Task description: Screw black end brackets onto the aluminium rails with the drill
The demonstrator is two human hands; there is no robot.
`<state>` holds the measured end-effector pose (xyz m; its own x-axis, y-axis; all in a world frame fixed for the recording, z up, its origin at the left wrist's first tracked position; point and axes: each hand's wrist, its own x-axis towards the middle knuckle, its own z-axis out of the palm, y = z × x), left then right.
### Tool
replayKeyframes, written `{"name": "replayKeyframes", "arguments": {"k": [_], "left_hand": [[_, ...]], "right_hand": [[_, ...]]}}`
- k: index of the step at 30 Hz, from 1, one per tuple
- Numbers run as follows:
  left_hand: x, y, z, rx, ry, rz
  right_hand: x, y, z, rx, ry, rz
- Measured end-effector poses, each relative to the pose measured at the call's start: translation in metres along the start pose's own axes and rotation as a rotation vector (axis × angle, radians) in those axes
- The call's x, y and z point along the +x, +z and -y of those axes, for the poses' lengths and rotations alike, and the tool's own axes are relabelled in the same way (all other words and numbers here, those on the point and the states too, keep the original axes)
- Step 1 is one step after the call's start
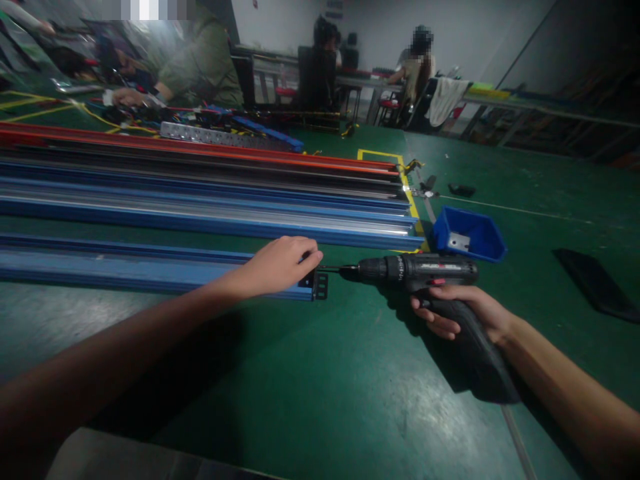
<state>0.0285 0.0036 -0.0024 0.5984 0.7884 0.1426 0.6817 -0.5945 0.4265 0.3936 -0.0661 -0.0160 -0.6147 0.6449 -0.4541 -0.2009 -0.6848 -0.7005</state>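
My right hand point(470, 310) is wrapped around the handle of a black cordless drill point(435, 270). Its long thin bit points left and meets the end of a blue metal rail point(125, 263) that lies lengthwise on the green floor. Over that rail end curls my left hand point(275, 267), thumb and fingers closed on it. A small black slotted bracket point(321, 287) sticks out at the rail's end, just below my left fingers. The exact spot where the bit touches is partly hidden by the fingertips.
More blue rails point(250, 217) and orange-red rails point(200, 143) lie parallel behind. A blue bin point(470, 233) with a metal plate stands beyond the drill, and a dark flat object point(595, 283) lies at right. A person in a green jacket point(200, 60) works at back left.
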Motion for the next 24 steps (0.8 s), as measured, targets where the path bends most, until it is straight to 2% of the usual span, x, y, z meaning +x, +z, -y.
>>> {"name": "replayKeyframes", "arguments": {"k": [16, 24], "left_hand": [[0.0005, 0.0000, -0.0009, 0.004, -0.003, 0.001], [0.0009, -0.0001, 0.0002, 0.002, -0.009, 0.010]], "right_hand": [[-0.0003, -0.0006, -0.0008, -0.023, -0.014, -0.011], [0.0008, -0.0028, 0.0003, -0.005, -0.017, 0.081]]}}
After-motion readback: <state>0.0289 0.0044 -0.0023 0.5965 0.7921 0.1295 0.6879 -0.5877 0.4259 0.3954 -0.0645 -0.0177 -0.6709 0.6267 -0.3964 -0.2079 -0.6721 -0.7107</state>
